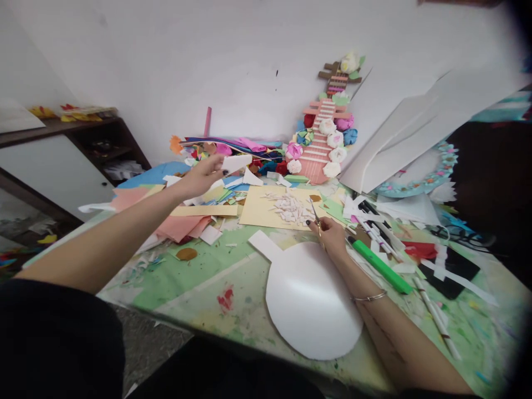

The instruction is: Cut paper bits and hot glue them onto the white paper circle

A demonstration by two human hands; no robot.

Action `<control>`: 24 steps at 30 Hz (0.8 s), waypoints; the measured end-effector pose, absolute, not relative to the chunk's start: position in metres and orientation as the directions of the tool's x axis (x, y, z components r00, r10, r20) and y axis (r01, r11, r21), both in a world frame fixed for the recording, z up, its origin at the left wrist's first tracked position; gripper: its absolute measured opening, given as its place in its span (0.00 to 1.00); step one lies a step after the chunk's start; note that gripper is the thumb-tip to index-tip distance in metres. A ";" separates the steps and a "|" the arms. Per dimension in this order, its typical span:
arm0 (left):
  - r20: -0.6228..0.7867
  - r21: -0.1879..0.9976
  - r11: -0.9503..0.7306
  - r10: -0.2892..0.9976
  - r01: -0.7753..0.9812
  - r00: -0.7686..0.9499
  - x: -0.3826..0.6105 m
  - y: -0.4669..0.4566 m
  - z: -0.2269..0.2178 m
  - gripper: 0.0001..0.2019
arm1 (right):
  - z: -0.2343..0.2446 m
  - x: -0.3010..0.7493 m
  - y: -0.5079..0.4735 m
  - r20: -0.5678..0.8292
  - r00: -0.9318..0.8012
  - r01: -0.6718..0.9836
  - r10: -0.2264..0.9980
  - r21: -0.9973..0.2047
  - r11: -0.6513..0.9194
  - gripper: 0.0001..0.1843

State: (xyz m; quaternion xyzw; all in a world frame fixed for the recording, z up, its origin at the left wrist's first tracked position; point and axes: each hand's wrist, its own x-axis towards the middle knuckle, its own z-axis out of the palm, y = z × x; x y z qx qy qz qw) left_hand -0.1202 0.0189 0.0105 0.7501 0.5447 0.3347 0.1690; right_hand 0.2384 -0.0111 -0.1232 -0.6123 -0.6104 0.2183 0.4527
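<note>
Left of centre, the left hand (203, 174) pinched a white paper scrap (238, 162) above the clutter, probably to look it over. At centre, the right hand (331, 233) gripped small scissors (315, 214), blades pointing away, parked on the white paddle-shaped cutout (311, 299).

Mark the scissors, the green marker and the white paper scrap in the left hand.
scissors (313, 212): head view, on the blades.
green marker (380, 266): head view, middle of the barrel.
white paper scrap (236, 162): head view, centre of the scrap.
</note>
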 end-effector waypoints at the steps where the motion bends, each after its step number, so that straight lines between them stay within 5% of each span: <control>1: 0.378 0.579 -0.438 0.892 0.688 0.250 -0.113 0.019 0.005 0.14 | -0.124 0.239 -0.010 0.283 0.168 0.537 0.944 -0.829 0.153 0.19; 6: 0.577 0.402 -0.622 0.742 0.672 0.341 -0.071 0.009 -0.033 0.08 | -0.127 0.240 -0.007 0.280 0.216 0.479 0.936 -0.865 0.148 0.19; 10: 0.551 0.458 -0.660 0.737 0.596 0.392 -0.034 -0.008 -0.066 0.13 | -0.123 0.237 -0.012 0.224 0.223 0.402 0.949 -0.908 0.119 0.22; 17: 0.558 0.529 -0.760 0.647 0.377 0.520 0.023 -0.021 -0.104 0.09 | -0.111 0.214 -0.033 -0.015 -0.062 -0.021 0.998 -1.000 -0.017 0.24; 24: 0.655 0.335 -0.808 0.570 0.485 0.497 0.018 -0.020 -0.118 0.11 | -0.105 0.202 -0.043 -0.073 -0.098 -0.272 0.993 -0.957 -0.097 0.23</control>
